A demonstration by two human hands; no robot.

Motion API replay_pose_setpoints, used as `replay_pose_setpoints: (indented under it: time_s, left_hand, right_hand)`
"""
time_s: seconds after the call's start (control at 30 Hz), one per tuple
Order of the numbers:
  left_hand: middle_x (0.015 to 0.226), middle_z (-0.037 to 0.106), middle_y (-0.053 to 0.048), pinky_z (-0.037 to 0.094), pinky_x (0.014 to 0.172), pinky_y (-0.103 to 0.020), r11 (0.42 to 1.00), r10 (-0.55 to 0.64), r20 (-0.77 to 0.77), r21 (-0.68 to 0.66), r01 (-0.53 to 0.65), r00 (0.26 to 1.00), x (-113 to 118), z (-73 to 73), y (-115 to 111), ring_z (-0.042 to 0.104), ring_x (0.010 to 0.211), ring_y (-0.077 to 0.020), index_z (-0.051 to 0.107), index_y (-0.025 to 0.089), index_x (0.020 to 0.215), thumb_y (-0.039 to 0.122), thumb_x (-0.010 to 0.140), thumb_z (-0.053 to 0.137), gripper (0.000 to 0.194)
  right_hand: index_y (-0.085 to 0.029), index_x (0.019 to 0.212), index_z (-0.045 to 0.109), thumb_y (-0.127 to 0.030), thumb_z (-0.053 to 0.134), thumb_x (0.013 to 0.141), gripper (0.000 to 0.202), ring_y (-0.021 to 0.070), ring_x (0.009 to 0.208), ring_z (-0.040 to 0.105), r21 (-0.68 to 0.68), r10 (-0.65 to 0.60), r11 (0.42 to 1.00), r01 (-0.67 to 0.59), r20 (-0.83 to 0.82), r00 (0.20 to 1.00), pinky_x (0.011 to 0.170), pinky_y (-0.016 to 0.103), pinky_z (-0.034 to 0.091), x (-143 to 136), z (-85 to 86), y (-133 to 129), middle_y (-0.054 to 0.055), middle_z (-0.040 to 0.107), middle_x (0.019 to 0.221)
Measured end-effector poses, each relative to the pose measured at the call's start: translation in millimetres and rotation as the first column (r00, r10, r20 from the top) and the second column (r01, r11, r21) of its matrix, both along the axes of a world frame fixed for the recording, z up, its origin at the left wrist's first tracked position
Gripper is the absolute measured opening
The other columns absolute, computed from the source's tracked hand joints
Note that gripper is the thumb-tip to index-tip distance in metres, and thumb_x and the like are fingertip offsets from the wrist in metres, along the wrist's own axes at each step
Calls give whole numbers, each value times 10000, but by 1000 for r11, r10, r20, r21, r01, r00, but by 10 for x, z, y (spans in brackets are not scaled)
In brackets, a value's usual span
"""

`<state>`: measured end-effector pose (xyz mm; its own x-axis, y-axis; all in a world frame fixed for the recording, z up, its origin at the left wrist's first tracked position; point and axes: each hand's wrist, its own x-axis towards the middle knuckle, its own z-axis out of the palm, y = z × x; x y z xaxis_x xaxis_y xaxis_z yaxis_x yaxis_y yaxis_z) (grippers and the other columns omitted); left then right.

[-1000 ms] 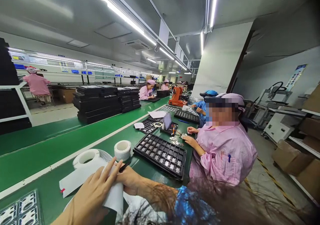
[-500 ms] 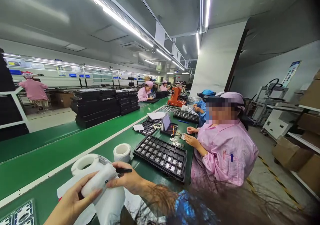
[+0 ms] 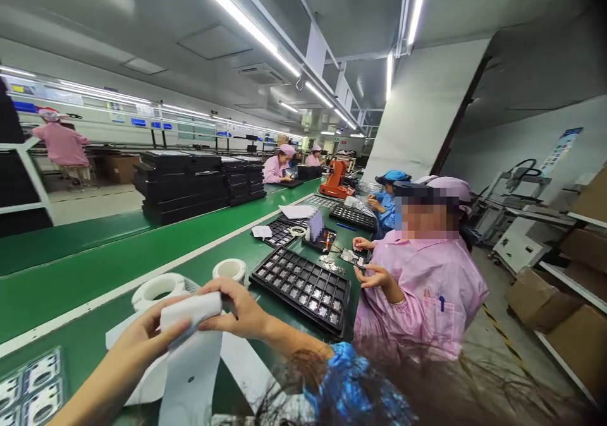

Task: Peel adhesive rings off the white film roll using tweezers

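Both my hands hold a white strip of backing paper near the bottom left. My left hand pinches its folded upper end from the left, and my right hand grips the same end from the right. The strip hangs down from the fold over the green bench. Behind my hands lie a large white tape roll and a smaller white roll.
A black compartment tray with small parts lies right of my hands. A person in pink works beside it, with others farther along the line. Stacked black trays stand across the belt. Printed part sheets lie at bottom left.
My hands went from pressing the strip flat on the bench to lifting and folding its end between them. The black pen in my right hand is no longer visible.
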<state>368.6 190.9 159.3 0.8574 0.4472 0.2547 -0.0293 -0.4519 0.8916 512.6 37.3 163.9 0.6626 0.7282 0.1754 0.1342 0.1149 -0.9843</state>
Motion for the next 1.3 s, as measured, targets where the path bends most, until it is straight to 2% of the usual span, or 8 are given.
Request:
replay_pose_setpoints:
  time_s: [0.07, 0.17, 0.27, 0.37, 0.53, 0.77, 0.97, 1.3]
  left_hand:
    - [1062, 851, 71, 662, 858, -411, 983, -59, 3, -176, 59, 998, -72, 240, -120, 792, 954, -286, 787, 388, 1056, 646, 701, 884, 450]
    - [1063, 825, -77, 628, 881, -440, 984, -77, 206, -143, 108, 975, -77, 504, -245, 758, 970, -305, 786, 237, 973, 455, 644, 915, 415]
    - [1248, 775, -111, 552, 1085, -441, 987, -74, 234, -124, 105, 969, -25, 553, -273, 669, 1262, -334, 787, 228, 898, 414, 597, 896, 370]
    - [1413, 686, -102, 564, 1043, -428, 939, -125, 217, -289, 186, 968, -36, 564, -300, 643, 1284, -324, 769, 252, 1146, 438, 616, 923, 583]
    - [1059, 723, -57, 523, 724, -273, 791, -67, 129, -597, 132, 989, 17, 665, -316, 658, 876, -183, 708, 200, 1186, 581, 584, 993, 767]
    - [991, 708, -16, 527, 762, -269, 843, 95, 240, -535, 50, 966, 143, 764, -324, 637, 860, -154, 677, 198, 1095, 468, 533, 1013, 708]
    - [1112, 742, -40, 596, 809, -296, 986, 108, 525, -167, -23, 844, 110, 1091, -76, 701, 960, -190, 699, 217, 1135, 390, 637, 976, 595]
    - [1273, 719, 35, 555, 1041, -468, 924, 341, 491, -19, -381, 802, -395, 2044, 899, 667, 1321, -271, 460, 84, 1424, 319, 925, 825, 662]
  right_hand:
    - [-355, 905, 715, -469, 1032, 155, 822, 300, 1099, 628, 30, 29, 999, -29, 18, 999, 1082, 485, 519, -41, 71, -130, -39, 683, 1022]
    - [-286, 1144, 682, -826, 863, 594, 791, 270, 1062, 648, 50, 97, 994, -94, -62, 993, 935, 421, 571, -42, 147, -295, 60, 685, 1141]
    - [-232, 1076, 723, -742, 873, 721, 639, 233, 909, 663, 35, 198, 980, -196, -77, 977, 749, 339, 551, 13, 217, -367, 66, 721, 1040]
    - [-244, 1122, 747, -574, 963, 699, 578, 219, 988, 659, 101, 164, 981, -166, 18, 986, 867, 333, 532, 37, 335, -407, 33, 753, 1062]
    - [-241, 1199, 757, -467, 1005, 667, 628, 205, 948, 645, 114, 128, 983, -141, 118, 985, 865, 332, 523, 111, 454, -404, 21, 750, 1054]
    - [-221, 1236, 686, -762, 888, 714, 779, 285, 1125, 710, 60, 268, 962, -265, -42, 962, 918, 398, 606, 130, 454, -240, 98, 760, 1212]
    - [-246, 1209, 705, -757, 919, 695, 755, 243, 1152, 699, 44, 397, 917, -396, -6, 918, 981, 344, 568, 131, 622, -112, 53, 762, 1226]
    - [-157, 1054, 759, -671, 951, 668, 671, 215, 883, 741, -327, 759, 550, -768, -187, 623, 861, 368, 603, 105, 459, -399, 48, 782, 947]
